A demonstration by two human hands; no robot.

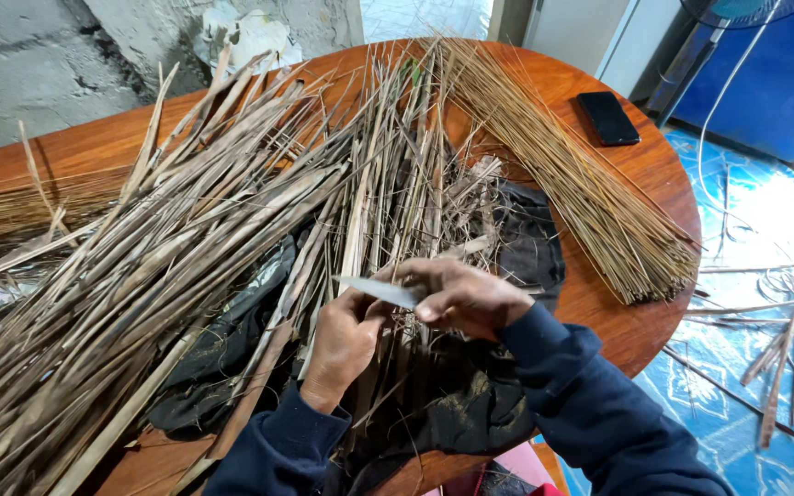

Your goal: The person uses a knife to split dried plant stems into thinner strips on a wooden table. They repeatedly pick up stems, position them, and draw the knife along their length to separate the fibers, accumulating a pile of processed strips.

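Two hands meet at six o'clock on a round wooden table (pixel 663 174). A knife (pixel 380 291) is gripped in the right hand (pixel 461 296); dry palm leaf strips (pixel 388 340) are clenched in the left hand (pixel 342 340). Stripping seems underway; a steady blade pull is called for next.
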